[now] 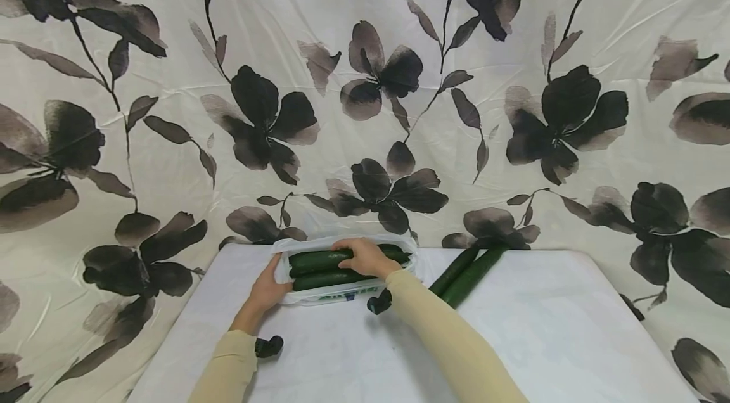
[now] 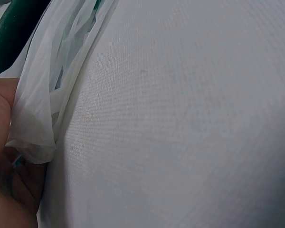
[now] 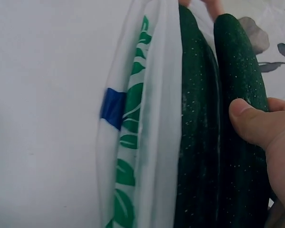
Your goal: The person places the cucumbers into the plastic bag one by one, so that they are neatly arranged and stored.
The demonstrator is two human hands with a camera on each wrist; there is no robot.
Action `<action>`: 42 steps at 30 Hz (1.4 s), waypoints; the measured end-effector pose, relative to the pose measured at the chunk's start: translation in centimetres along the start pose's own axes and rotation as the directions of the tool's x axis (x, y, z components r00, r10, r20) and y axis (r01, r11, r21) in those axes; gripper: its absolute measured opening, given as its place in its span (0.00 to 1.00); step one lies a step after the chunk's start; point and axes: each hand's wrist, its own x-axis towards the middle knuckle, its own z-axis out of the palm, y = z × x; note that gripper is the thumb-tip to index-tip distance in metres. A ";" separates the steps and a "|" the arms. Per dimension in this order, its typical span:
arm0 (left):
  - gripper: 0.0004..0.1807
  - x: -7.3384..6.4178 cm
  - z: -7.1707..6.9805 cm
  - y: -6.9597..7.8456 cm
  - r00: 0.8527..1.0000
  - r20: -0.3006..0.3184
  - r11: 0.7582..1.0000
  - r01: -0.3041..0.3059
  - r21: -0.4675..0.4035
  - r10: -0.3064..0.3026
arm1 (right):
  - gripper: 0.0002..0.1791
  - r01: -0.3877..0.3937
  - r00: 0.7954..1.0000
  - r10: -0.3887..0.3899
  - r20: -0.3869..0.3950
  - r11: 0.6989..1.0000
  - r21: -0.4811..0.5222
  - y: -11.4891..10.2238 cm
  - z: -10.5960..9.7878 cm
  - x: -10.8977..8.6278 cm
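A white plastic bag (image 1: pixel 310 296) with green leaf print and a blue mark lies sideways at the back of the table, its mouth spread wide. Inside are dark green, speckled zucchini side by side, a rear zucchini (image 1: pixel 313 261) and a front zucchini (image 1: pixel 325 281). My left hand (image 1: pixel 267 289) holds the bag's left end, with the plastic (image 2: pixel 35 104) between thumb and fingers. Reaching over the bag, my right hand (image 1: pixel 367 258) grips the rear zucchini (image 3: pixel 240 61), its thumb on top; the far fingers are mostly hidden.
To the right of the bag, two more zucchini (image 1: pixel 474 276) lie slanted on the white table (image 1: pixel 542 327), partly behind my right forearm. A flowered cloth (image 1: pixel 456 200) hangs just behind the table's back edge. Small black cameras (image 1: pixel 269 346) are worn on both wrists.
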 end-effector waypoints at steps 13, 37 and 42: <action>0.50 -0.1 -0.1 0.3 1.000 -0.002 1.000 -0.007 -0.003 0.007 | 0.23 -0.002 1.000 0.001 -0.014 1.000 -0.013 -0.4 0.0 1.3; 0.50 -0.4 0.0 0.3 1.000 0.012 1.000 0.003 -0.004 -0.003 | 0.23 0.016 0.998 -0.021 -0.065 0.996 -0.085 0.5 0.6 2.0; 0.49 -0.4 0.0 0.3 1.000 -0.001 1.000 0.004 -0.011 -0.004 | 0.23 0.009 0.997 -0.016 -0.080 0.996 -0.088 0.7 0.8 2.1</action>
